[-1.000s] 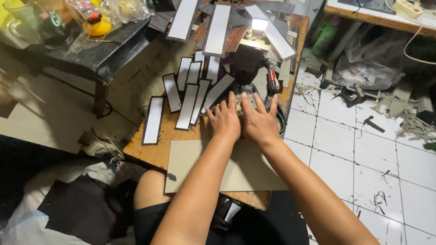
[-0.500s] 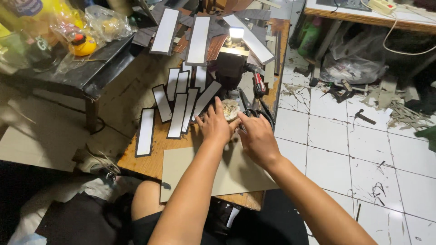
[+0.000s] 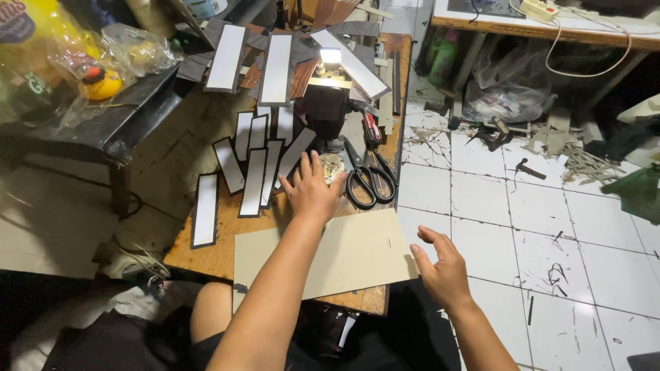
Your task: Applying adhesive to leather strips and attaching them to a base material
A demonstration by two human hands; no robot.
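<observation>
Tan cardboard, a flat sheet (image 3: 344, 257), lay across the near end of the wooden workbench (image 3: 220, 251), its right edge jutting past the bench toward the white tiled floor (image 3: 550, 227). We saw the left hand (image 3: 311, 189) spread flat, fingers splayed and palm down, on the bench just beyond the sheet's far edge; it gripped nothing. Its fingertips lay close to a small round object (image 3: 333, 167), too small to make out, and we could not tell whether they touched it. The right hand (image 3: 443, 271) hung in the air beside the sheet's right edge, open with the fingers loosely curled, empty and apparently clear of the cardboard. Black-handled scissors (image 3: 371, 178) lay just right of the left hand. To its left a fan of pale strips with dark borders (image 3: 254, 172) lay overlapping on the wood, one strip (image 3: 205, 209) set apart at the bench's left side. Behind stood a dark machine with a small lit lamp (image 3: 330, 56).
</observation>
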